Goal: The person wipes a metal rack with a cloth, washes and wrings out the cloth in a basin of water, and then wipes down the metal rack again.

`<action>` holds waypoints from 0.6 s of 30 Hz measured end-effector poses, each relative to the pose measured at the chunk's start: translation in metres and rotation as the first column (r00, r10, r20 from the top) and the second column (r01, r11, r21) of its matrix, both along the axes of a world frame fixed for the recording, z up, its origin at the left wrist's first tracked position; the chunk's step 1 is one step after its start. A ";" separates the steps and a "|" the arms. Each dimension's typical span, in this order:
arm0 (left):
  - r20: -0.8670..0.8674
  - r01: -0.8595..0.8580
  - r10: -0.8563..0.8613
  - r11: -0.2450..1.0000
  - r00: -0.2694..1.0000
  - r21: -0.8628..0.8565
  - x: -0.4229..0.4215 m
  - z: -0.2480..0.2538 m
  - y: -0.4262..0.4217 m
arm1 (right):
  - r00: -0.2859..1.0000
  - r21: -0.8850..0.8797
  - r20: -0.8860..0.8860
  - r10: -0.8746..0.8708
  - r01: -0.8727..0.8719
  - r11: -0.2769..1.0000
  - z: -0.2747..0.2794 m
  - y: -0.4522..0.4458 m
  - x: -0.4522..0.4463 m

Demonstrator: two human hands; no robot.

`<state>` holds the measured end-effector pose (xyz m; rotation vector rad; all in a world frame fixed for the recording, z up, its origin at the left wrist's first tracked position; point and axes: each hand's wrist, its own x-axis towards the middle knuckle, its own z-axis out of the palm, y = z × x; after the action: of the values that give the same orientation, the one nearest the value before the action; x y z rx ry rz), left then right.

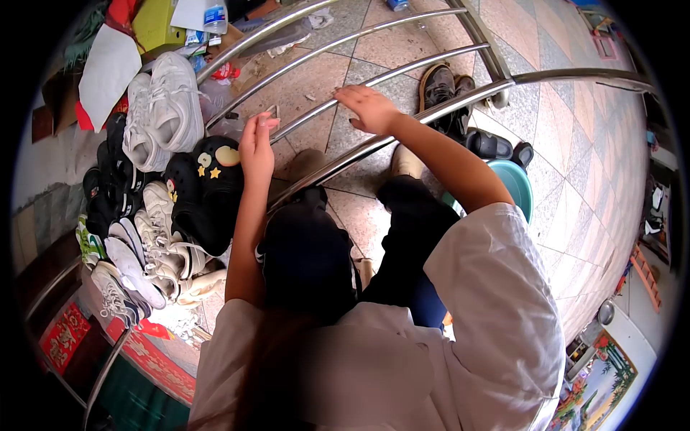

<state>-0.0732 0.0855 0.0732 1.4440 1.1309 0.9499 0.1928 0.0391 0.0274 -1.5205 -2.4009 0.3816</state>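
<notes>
My left hand is raised beside the metal rack, fingers pressed together near the left part of its bars. A small shiny piece shows at the fingertips, too small to name. Over the upper middle of the rack, my right hand lies palm down with fingers stretched out, the tips at a bar; nothing is seen in it. Black clogs with yellow star charms are just left of my left hand. White sneakers stand above them.
More shoes are heaped at the left. Dark shoes and a black slipper lie beyond my right forearm, near a teal basin. Bottles, a yellow-green box and papers are at the upper left. The floor is tiled.
</notes>
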 end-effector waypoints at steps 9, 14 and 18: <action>-0.461 0.662 -0.511 0.702 0.725 0.262 0.084 0.052 -0.029 | -0.066 -0.182 -0.229 -0.971 0.983 -0.024 0.016 -0.323 0.107; -0.686 0.929 -0.627 0.216 0.369 0.302 0.168 0.096 -0.072 | -0.323 -0.227 0.015 -0.946 0.920 -0.318 -0.023 -0.466 0.059; -0.664 0.960 -0.709 0.070 0.238 0.270 0.248 0.066 -0.126 | -0.379 -0.328 0.021 -0.925 0.871 -0.365 -0.058 -0.471 0.042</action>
<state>0.1745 -0.0407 0.1393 2.5178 -0.1658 0.0768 0.2350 -0.4323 -0.0311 -2.6397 0.0213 0.3109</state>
